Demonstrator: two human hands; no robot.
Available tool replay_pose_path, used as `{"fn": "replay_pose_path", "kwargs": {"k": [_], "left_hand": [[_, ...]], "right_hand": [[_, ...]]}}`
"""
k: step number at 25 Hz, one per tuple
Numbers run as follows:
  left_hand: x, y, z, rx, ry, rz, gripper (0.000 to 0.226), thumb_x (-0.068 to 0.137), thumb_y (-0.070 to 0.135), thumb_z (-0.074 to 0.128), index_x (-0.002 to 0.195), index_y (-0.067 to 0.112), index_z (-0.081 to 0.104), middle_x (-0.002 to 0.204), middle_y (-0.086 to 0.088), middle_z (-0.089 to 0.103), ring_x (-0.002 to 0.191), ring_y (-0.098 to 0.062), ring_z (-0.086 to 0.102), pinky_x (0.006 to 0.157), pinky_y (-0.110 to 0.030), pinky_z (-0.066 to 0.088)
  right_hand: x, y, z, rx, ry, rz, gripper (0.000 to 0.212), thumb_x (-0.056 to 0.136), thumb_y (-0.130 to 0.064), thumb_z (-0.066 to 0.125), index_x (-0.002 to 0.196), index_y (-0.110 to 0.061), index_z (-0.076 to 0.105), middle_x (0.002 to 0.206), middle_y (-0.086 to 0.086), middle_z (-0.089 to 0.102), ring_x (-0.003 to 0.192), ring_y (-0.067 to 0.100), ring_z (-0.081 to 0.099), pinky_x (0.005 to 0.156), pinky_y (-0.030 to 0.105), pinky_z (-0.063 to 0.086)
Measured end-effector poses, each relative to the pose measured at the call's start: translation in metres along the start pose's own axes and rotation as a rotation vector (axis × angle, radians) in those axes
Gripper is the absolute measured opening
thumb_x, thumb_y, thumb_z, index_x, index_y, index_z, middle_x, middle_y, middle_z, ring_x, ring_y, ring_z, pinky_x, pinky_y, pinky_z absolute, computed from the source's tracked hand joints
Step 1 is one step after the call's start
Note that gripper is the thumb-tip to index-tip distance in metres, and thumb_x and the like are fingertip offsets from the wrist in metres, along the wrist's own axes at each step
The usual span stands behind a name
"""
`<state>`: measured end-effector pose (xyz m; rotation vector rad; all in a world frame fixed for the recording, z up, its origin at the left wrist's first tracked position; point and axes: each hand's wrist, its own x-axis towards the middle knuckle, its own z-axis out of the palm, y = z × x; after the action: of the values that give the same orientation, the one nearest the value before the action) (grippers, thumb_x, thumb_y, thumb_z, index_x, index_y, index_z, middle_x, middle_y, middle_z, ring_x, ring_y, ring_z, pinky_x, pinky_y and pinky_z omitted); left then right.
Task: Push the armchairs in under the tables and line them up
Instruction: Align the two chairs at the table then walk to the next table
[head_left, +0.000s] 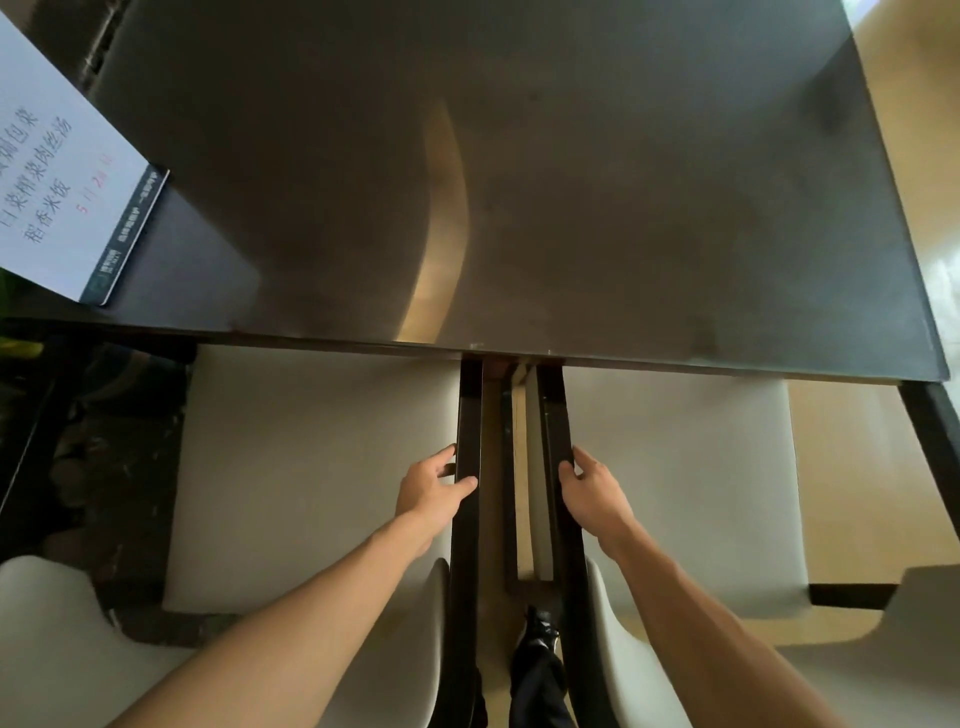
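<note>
Two cream-cushioned armchairs stand side by side with their seats partly under a dark table (519, 182). The left armchair (311, 467) has a dark armrest (466, 415) on its right side, and my left hand (431, 493) grips that armrest. The right armchair (685, 478) has a dark armrest (553, 410) on its left side, and my right hand (592, 488) grips it. A narrow gap of floor runs between the two armrests. The chairs' curved pale backrests show at the bottom left and bottom right.
A white printed menu stand (67, 182) sits on the table's left end. A dark table leg (935, 431) stands at the right. A dark marble strip of floor (104, 441) lies to the left, wooden floor (857, 467) to the right. My shoe (540, 634) stands in the gap.
</note>
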<state>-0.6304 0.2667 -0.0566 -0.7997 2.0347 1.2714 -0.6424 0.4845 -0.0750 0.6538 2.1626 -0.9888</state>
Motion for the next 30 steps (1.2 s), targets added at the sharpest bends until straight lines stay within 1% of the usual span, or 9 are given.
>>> {"fn": "replay_pose_path", "kwargs": {"k": [4, 9, 12, 20, 22, 24, 26, 28, 30], "left_hand": [[0.000, 0.002, 0.000, 0.004, -0.004, -0.004, 0.064, 0.091, 0.019, 0.072, 0.149, 0.026, 0.044, 0.152, -0.002, 0.046, 0.137, -0.026, 0.045, 0.108, -0.038, 0.040], [0.001, 0.001, 0.000, 0.030, 0.006, 0.008, 0.064, 0.091, 0.022, 0.073, 0.148, 0.026, 0.045, 0.150, -0.002, 0.048, 0.135, -0.026, 0.047, 0.106, -0.039, 0.042], [0.001, -0.002, 0.000, 0.021, 0.007, 0.011, 0.065, 0.090, 0.022, 0.074, 0.148, 0.026, 0.045, 0.148, -0.002, 0.051, 0.134, -0.025, 0.048, 0.106, -0.038, 0.042], [0.003, -0.005, 0.002, 0.038, 0.033, 0.014, 0.062, 0.092, 0.024, 0.072, 0.148, 0.027, 0.045, 0.144, 0.000, 0.053, 0.132, -0.025, 0.049, 0.103, -0.036, 0.043], [0.002, -0.004, 0.003, 0.033, 0.045, -0.001, 0.062, 0.093, 0.023, 0.070, 0.149, 0.028, 0.044, 0.142, 0.000, 0.056, 0.128, -0.025, 0.053, 0.098, -0.034, 0.045], [0.001, -0.001, 0.006, 0.028, 0.063, -0.012, 0.061, 0.093, 0.023, 0.070, 0.149, 0.028, 0.044, 0.141, -0.001, 0.057, 0.124, -0.025, 0.056, 0.095, -0.033, 0.047], [0.000, 0.000, 0.009, 0.030, 0.074, -0.033, 0.061, 0.093, 0.023, 0.070, 0.149, 0.028, 0.045, 0.141, -0.001, 0.057, 0.122, -0.025, 0.058, 0.094, -0.034, 0.049], [0.001, -0.001, 0.009, 0.042, 0.085, -0.041, 0.061, 0.092, 0.025, 0.070, 0.148, 0.031, 0.046, 0.138, 0.001, 0.060, 0.118, -0.024, 0.060, 0.093, -0.034, 0.050], [0.006, -0.004, 0.008, 0.070, 0.077, -0.038, 0.062, 0.090, 0.027, 0.073, 0.146, 0.033, 0.048, 0.134, 0.004, 0.063, 0.113, -0.022, 0.062, 0.092, -0.034, 0.052]], "right_hand": [[-0.004, -0.014, 0.014, 0.014, -0.012, -0.011, 0.052, 0.107, -0.037, 0.040, 0.157, -0.029, 0.030, 0.157, 0.000, 0.043, 0.140, 0.027, 0.047, 0.106, 0.042, 0.046], [-0.007, -0.033, 0.038, 0.008, -0.031, -0.035, 0.051, 0.107, -0.035, 0.041, 0.157, -0.028, 0.032, 0.154, 0.002, 0.048, 0.136, 0.027, 0.051, 0.108, 0.045, 0.048], [-0.009, -0.041, 0.051, 0.021, -0.051, -0.040, 0.051, 0.107, -0.033, 0.041, 0.157, -0.026, 0.033, 0.151, 0.003, 0.052, 0.132, 0.027, 0.055, 0.105, 0.044, 0.049], [-0.010, -0.052, 0.062, -0.020, -0.038, -0.044, 0.051, 0.108, -0.031, 0.039, 0.157, -0.022, 0.031, 0.152, 0.006, 0.049, 0.133, 0.028, 0.053, 0.103, 0.041, 0.048], [-0.009, -0.056, 0.059, -0.064, -0.075, -0.033, 0.053, 0.108, -0.028, 0.039, 0.158, -0.018, 0.027, 0.154, 0.008, 0.047, 0.134, 0.030, 0.051, 0.103, 0.039, 0.046], [-0.007, -0.060, 0.054, -0.093, -0.175, -0.005, 0.055, 0.106, -0.022, 0.041, 0.158, -0.014, 0.025, 0.150, 0.013, 0.049, 0.132, 0.032, 0.053, 0.105, 0.042, 0.048], [-0.009, -0.062, 0.051, -0.076, -0.234, 0.016, 0.053, 0.098, -0.016, 0.045, 0.150, -0.012, 0.036, 0.136, 0.013, 0.058, 0.120, 0.032, 0.060, 0.100, 0.047, 0.053], [-0.007, -0.057, 0.052, -0.050, -0.221, 0.000, 0.056, 0.085, -0.015, 0.045, 0.141, -0.013, 0.047, 0.125, 0.010, 0.065, 0.112, 0.031, 0.064, 0.092, 0.050, 0.057], [-0.004, -0.049, 0.055, -0.018, -0.198, -0.026, 0.063, 0.077, -0.017, 0.043, 0.139, -0.016, 0.052, 0.121, 0.009, 0.067, 0.109, 0.030, 0.066, 0.089, 0.050, 0.059]]}}
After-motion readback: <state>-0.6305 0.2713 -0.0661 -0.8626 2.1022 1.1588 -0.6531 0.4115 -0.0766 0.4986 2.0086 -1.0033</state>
